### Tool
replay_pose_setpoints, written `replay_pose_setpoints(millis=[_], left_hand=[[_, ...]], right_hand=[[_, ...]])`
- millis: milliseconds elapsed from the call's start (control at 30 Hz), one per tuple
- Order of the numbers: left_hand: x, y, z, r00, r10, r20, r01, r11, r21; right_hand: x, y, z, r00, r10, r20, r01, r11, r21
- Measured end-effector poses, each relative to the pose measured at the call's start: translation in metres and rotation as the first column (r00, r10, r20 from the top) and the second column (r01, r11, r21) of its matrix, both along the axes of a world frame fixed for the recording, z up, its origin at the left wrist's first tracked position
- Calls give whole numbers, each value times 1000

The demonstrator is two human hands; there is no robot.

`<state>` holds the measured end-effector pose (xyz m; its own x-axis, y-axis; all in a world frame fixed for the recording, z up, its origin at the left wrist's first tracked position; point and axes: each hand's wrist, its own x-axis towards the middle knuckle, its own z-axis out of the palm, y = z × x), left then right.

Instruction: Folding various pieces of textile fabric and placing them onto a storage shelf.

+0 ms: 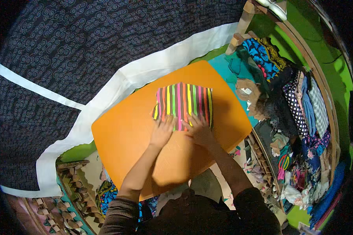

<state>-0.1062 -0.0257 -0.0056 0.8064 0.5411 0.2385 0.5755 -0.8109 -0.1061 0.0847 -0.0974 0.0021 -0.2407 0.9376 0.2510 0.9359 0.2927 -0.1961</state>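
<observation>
A folded striped cloth [186, 102] in pink, yellow, green, orange and dark brown lies flat on an orange table [121, 129]. My left hand [162, 131] rests on its near left edge, fingers stretched out over the stripes. On the near right part of the cloth lies my right hand [199, 128], its fingers spread and pointing away from me. Both palms face down, and neither hand grips the fabric. At the left side of the cloth a small corner sticks out. The layers beneath the top one are hidden.
A dark patterned curtain [86, 47] with a white border [137, 72] hangs at the left and far side, close to the table. Folded clothes and fabrics [298, 102] pile up along the right, with a blue patterned cloth [259, 56] near the table's far right corner.
</observation>
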Motion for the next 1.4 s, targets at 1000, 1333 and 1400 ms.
replay_pose_setpoints(millis=[1000,1333,1400], left_hand=[[24,-43,5,985,38,167,9,961,-275],[48,-152,20,962,-197,188,257,883,-392],[57,-168,29,971,-163,174,222,882,-415]], right_hand=[[-10,-52,-40,-603,-487,-632,35,776,-630],[67,-135,-23,-521,-711,-473,-507,703,-499],[72,-154,3,-551,-654,-519,-391,752,-531]])
